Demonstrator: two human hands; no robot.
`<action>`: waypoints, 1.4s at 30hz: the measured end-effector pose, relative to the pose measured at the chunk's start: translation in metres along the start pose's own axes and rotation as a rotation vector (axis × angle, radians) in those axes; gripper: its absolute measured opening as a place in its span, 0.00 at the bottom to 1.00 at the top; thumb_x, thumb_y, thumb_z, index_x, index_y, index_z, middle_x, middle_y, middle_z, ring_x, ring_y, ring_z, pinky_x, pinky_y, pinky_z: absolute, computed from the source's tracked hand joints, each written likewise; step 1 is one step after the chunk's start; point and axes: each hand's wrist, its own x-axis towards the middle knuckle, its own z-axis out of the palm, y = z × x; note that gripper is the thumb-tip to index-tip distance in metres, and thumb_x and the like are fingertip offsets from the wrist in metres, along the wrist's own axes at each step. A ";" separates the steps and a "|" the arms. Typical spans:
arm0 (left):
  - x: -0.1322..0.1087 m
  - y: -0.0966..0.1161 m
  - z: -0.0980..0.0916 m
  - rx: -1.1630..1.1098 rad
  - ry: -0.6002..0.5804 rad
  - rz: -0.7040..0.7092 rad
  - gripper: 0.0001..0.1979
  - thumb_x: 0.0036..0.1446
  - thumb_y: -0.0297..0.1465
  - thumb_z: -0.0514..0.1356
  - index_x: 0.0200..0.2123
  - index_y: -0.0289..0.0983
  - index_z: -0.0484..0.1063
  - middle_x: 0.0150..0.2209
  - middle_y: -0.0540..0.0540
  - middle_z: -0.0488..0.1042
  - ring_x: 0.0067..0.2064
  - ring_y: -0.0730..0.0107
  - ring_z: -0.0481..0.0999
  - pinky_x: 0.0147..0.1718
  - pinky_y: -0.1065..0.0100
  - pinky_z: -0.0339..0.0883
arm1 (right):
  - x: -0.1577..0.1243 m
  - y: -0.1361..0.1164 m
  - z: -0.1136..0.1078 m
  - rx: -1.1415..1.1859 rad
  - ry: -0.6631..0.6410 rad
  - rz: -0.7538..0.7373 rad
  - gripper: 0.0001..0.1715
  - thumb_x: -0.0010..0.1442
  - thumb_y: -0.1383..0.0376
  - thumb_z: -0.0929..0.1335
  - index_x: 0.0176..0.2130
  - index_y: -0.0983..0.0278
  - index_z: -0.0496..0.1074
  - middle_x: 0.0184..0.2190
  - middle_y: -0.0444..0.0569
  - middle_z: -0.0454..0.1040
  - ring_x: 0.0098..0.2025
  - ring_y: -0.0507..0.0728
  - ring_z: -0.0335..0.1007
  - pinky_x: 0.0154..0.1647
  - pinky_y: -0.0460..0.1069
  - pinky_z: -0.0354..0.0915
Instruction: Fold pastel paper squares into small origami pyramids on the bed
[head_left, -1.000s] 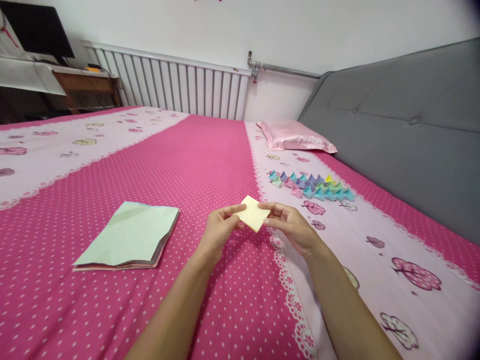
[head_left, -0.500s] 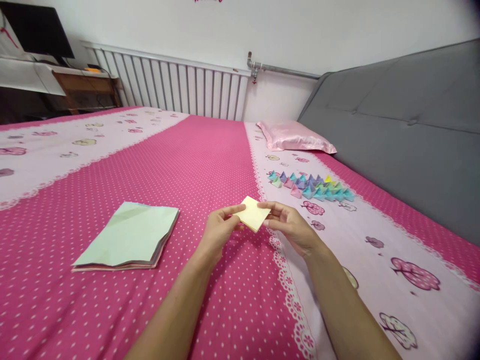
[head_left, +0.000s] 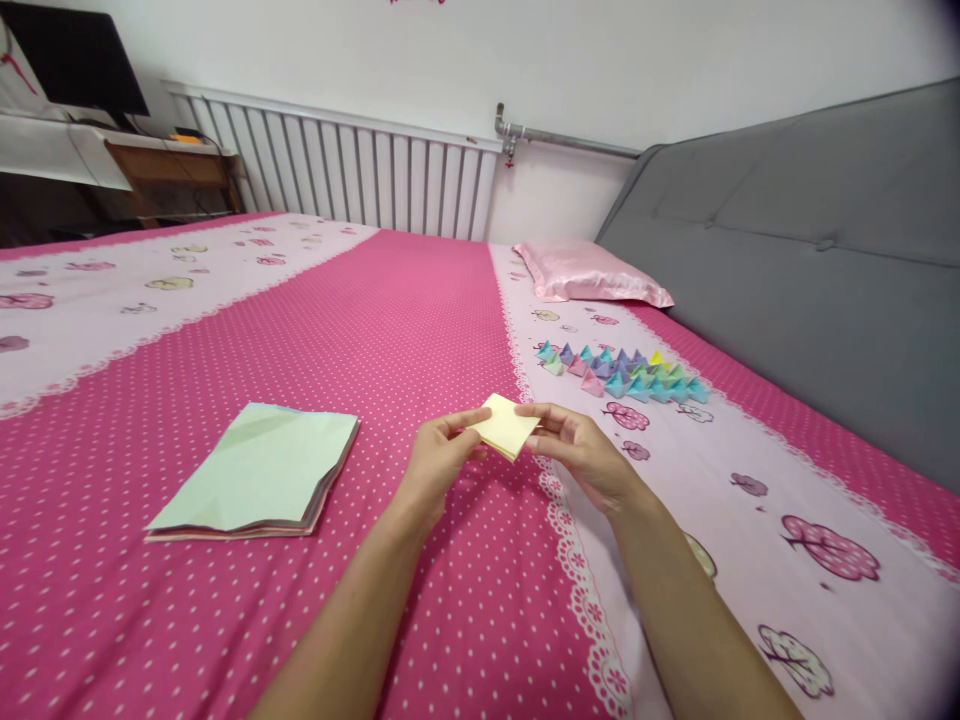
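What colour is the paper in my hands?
Pale yellow; the paper shows best in the head view.

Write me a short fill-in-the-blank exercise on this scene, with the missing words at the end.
1. The left hand and the right hand both grip a small paper whose colour is pale ____.
2. Seen from the person's side, the stack lies to the ____ of both hands.
3. The top sheet of the stack is pale ____.
4. The pillow beyond the folded shapes is coloured ____.

Missing words: yellow; left; green; pink.
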 end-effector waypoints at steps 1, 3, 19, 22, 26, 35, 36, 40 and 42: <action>0.000 0.000 0.000 0.001 -0.001 -0.001 0.15 0.43 0.25 0.60 0.38 0.32 0.77 0.38 0.38 0.77 0.33 0.71 0.74 0.33 0.70 0.65 | 0.000 0.000 0.000 -0.002 0.002 -0.002 0.23 0.45 0.66 0.73 0.43 0.63 0.71 0.37 0.48 0.74 0.39 0.53 0.69 0.45 0.51 0.62; 0.000 0.000 0.000 -0.002 -0.008 -0.005 0.15 0.44 0.25 0.61 0.39 0.32 0.76 0.38 0.38 0.77 0.34 0.71 0.74 0.34 0.70 0.65 | -0.001 -0.002 0.001 -0.005 0.007 -0.006 0.22 0.45 0.65 0.73 0.42 0.63 0.72 0.37 0.48 0.74 0.39 0.53 0.69 0.44 0.51 0.62; 0.001 -0.001 0.001 -0.036 0.010 0.018 0.13 0.44 0.26 0.62 0.36 0.31 0.78 0.35 0.38 0.78 0.32 0.71 0.74 0.32 0.72 0.65 | 0.000 -0.002 0.002 -0.017 -0.030 0.015 0.32 0.38 0.66 0.76 0.45 0.60 0.70 0.41 0.49 0.74 0.41 0.55 0.69 0.44 0.52 0.64; 0.001 -0.001 0.001 -0.060 0.026 0.039 0.12 0.43 0.26 0.62 0.35 0.31 0.78 0.33 0.39 0.78 0.31 0.72 0.74 0.31 0.72 0.65 | 0.000 -0.002 0.003 -0.016 -0.009 -0.004 0.31 0.38 0.66 0.76 0.44 0.60 0.70 0.40 0.49 0.74 0.39 0.55 0.70 0.44 0.52 0.65; 0.002 -0.003 0.000 -0.006 0.037 0.071 0.13 0.43 0.27 0.63 0.35 0.32 0.78 0.34 0.39 0.78 0.30 0.73 0.73 0.31 0.71 0.65 | 0.002 -0.001 0.006 -0.051 0.078 -0.066 0.22 0.41 0.63 0.75 0.38 0.62 0.73 0.35 0.49 0.76 0.38 0.55 0.72 0.43 0.53 0.66; 0.004 -0.005 0.004 0.024 0.003 0.191 0.14 0.38 0.20 0.62 0.32 0.33 0.78 0.30 0.43 0.78 0.27 0.74 0.73 0.26 0.74 0.64 | 0.008 0.009 0.007 -0.194 0.194 -0.308 0.10 0.46 0.66 0.72 0.33 0.61 0.77 0.34 0.48 0.78 0.37 0.57 0.74 0.39 0.52 0.68; 0.004 -0.005 0.004 0.033 0.005 0.210 0.13 0.38 0.20 0.62 0.32 0.33 0.78 0.31 0.43 0.78 0.28 0.73 0.74 0.27 0.73 0.65 | 0.008 0.009 0.007 -0.229 0.199 -0.329 0.09 0.47 0.66 0.72 0.33 0.61 0.77 0.34 0.49 0.78 0.37 0.57 0.73 0.39 0.52 0.68; 0.005 -0.007 0.002 -0.005 -0.002 0.244 0.11 0.39 0.25 0.65 0.32 0.35 0.78 0.34 0.43 0.78 0.32 0.71 0.75 0.32 0.71 0.67 | 0.005 0.006 0.008 -0.339 0.204 -0.387 0.07 0.50 0.66 0.70 0.33 0.60 0.78 0.33 0.48 0.78 0.35 0.56 0.73 0.37 0.51 0.67; 0.004 -0.006 0.002 -0.036 -0.017 0.227 0.10 0.41 0.28 0.66 0.32 0.35 0.78 0.32 0.44 0.79 0.31 0.71 0.75 0.32 0.71 0.67 | 0.004 0.003 0.010 -0.347 0.201 -0.419 0.06 0.51 0.65 0.70 0.32 0.59 0.78 0.32 0.47 0.77 0.35 0.56 0.72 0.36 0.50 0.66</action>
